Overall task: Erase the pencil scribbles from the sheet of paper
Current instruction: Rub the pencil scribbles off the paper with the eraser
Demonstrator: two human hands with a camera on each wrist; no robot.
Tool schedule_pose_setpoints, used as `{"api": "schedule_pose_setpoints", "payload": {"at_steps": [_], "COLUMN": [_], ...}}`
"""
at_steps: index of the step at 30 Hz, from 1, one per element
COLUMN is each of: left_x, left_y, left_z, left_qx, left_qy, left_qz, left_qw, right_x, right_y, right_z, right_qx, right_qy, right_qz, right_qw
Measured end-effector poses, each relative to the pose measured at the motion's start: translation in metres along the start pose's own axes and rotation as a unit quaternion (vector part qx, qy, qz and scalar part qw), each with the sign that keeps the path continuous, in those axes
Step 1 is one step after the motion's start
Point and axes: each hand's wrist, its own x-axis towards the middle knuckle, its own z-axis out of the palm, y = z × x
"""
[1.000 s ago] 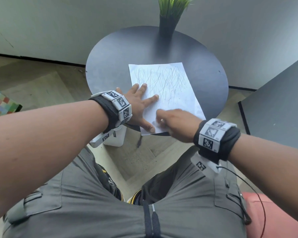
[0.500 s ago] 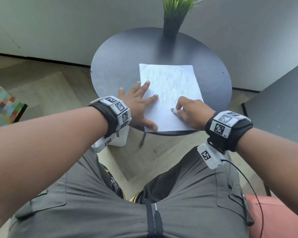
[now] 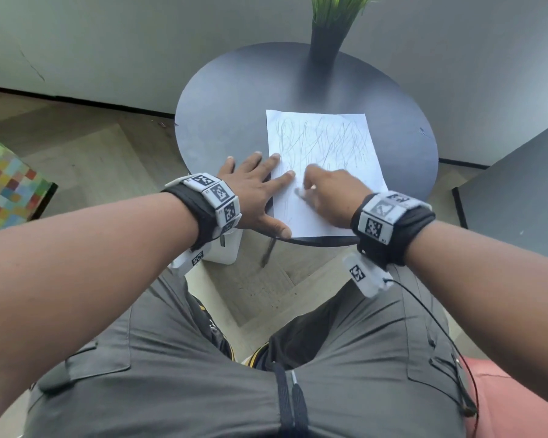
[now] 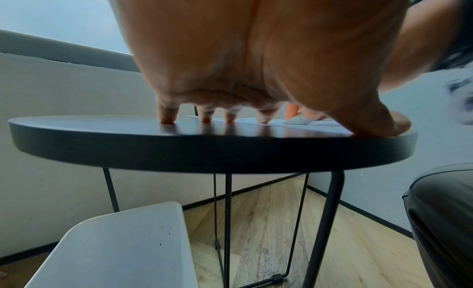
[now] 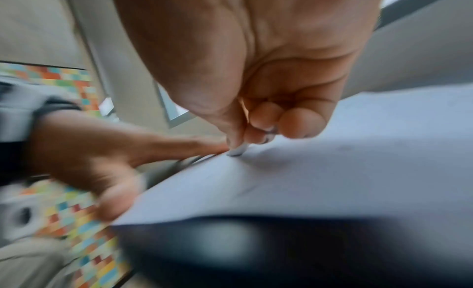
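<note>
- paper [image 3: 323, 172] lies flat on the near right part of the round black table [image 3: 228, 121], its far half crossed with pencil scribbles [image 3: 326, 143].
- left hand [image 3: 253, 191] is spread, fingers straight, pinning the sheet's left edge.
- right hand [image 3: 332, 197] has its fingertips curled around a small white eraser [image 5: 238, 149], tip on the paper.
- best to rub in short strokes away from the pinning hand, so the sheet doesn't buckle or tear.
- most marks remain, i'd judge.

A round dark table [image 3: 228, 121] stands on thin legs. On it lie a paper [image 3: 323, 172] and a vase [image 3: 325, 42].
</note>
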Motion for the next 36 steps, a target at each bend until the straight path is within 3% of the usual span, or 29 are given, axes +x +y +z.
{"api": "schedule_pose_setpoints", "payload": {"at_steps": [2,7,11,12,16,21,23,26,28,31,33,36], "left_x": [0.0,0.0,0.0,0.0,0.001,0.002,0.002,0.003,0.004,0.005,0.005,0.007], "left_y": [0.0,-0.001,0.001,0.001,0.0,0.001,0.0,-0.001,0.0,-0.001,-0.002,-0.002], "left_z": [-0.001,0.001,-0.002,-0.002,-0.001,-0.002,-0.002,-0.001,-0.002,-0.002,-0.002,-0.003], "left_qx": [0.003,-0.004,0.0,-0.001,-0.006,0.003,0.001,0.001,0.004,0.017,0.023,0.036], "left_qy": [0.0,0.007,-0.001,-0.003,0.001,-0.003,-0.003,-0.003,-0.008,-0.007,-0.01,-0.006], "left_qz": [-0.002,0.002,-0.003,-0.004,0.002,-0.005,-0.003,0.001,0.002,0.001,0.003,0.009], "left_qw": [1.0,1.0,1.0,1.0,1.0,1.0,1.0,1.0,1.0,1.0,1.0,0.999], "right_x": [0.006,-0.007,0.022,0.021,0.003,0.03,0.02,-0.002,0.001,0.014,0.006,-0.014], "right_y": [0.001,-0.027,0.003,0.001,-0.024,0.001,-0.004,-0.013,-0.006,0.01,0.005,-0.008], "right_z": [-0.002,0.015,-0.007,-0.006,0.012,-0.004,0.0,0.009,0.003,-0.005,0.003,0.015], "right_qx": [0.006,-0.015,0.018,0.019,0.017,0.029,0.023,-0.004,-0.011,0.028,0.02,-0.001], "right_qy": [0.015,-0.049,0.022,0.023,-0.036,0.021,0.013,-0.059,-0.054,0.01,0.005,-0.066], "right_qz": [0.031,-0.09,0.067,0.069,-0.059,0.051,0.015,-0.103,-0.1,-0.005,-0.051,-0.155], "right_qw": [0.999,0.995,0.997,0.997,0.997,0.998,1.0,0.993,0.993,1.0,0.998,0.986]}}
